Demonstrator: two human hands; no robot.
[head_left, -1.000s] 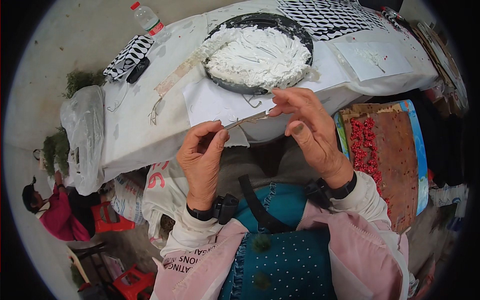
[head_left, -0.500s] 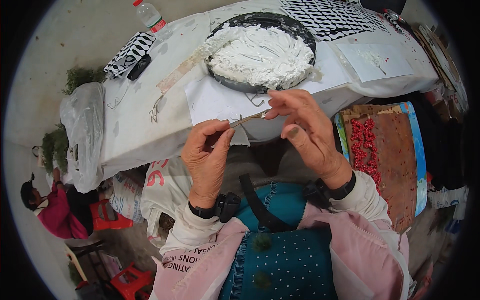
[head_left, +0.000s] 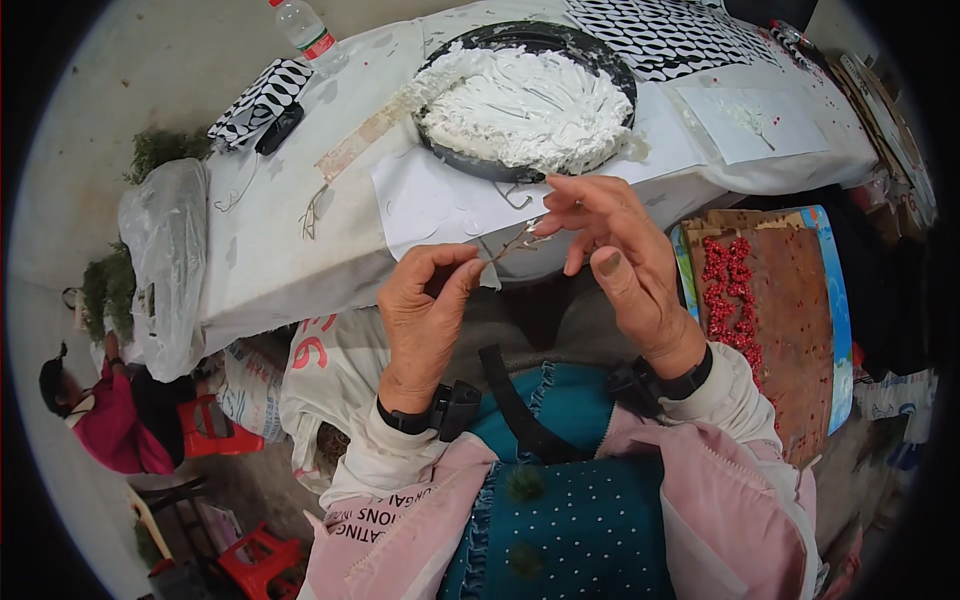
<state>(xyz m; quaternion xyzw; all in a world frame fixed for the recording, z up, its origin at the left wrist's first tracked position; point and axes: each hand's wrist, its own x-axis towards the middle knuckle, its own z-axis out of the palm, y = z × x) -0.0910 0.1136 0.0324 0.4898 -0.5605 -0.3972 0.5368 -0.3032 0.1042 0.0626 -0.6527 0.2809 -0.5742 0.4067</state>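
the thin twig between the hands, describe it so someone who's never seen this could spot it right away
Start at the round black tray of white paste on the covered table. Just below its near rim, the left hand and right hand pinch a thin pale twig between them. Unlike the wire bits lying on the cloth, it is held in the air.

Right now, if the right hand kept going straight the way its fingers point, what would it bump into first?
The right hand points its fingers up and to the left, toward the table. First it would probably meet the black round tray of white paste, at its near rim. Depth is hard to judge; the white paper under it might come first.
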